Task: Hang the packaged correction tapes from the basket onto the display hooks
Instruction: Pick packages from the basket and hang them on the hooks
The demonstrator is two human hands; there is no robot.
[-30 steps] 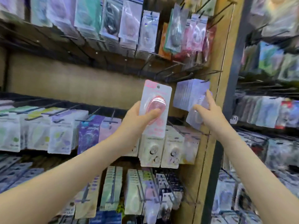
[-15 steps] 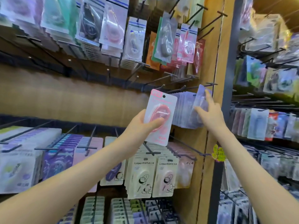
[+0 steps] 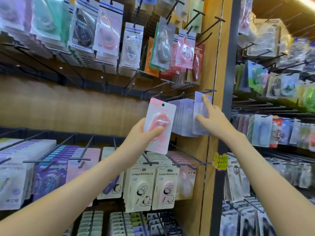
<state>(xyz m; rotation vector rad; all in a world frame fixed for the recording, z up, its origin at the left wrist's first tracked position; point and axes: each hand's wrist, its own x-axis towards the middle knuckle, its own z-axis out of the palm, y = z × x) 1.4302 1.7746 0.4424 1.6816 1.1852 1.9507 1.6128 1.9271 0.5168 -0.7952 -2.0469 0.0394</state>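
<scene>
Closest to the camera, 2 bare forearms reach up toward the display. The left grip [image 3: 143, 135] pinches a pink correction tape pack [image 3: 160, 116] low on its card, thumb across the blister. This keeps the pack upright and leaves the punched hole at the top uncovered, probably so it is ready to be hung next.

Just beyond and to the right, the right grip [image 3: 215, 124] holds a lilac pack [image 3: 197, 106]. The thumb presses its near face and the index finger [image 3: 205, 99] lies straight up toward the top edge; the other fingers are hidden. That fingertip sits where the pack meets the black hook [image 3: 208, 91], apparently steering the hole onto the prong. Whether the hole is fully on cannot be told.

Behind it hangs a row of matching lilac packs [image 3: 180, 116], so this hook seems to be that colour's place. The pink pack likely belongs on 1 of the bare hooks [image 3: 153, 86] farther left, in front of the wooden back panel [image 3: 68, 106].
</scene>
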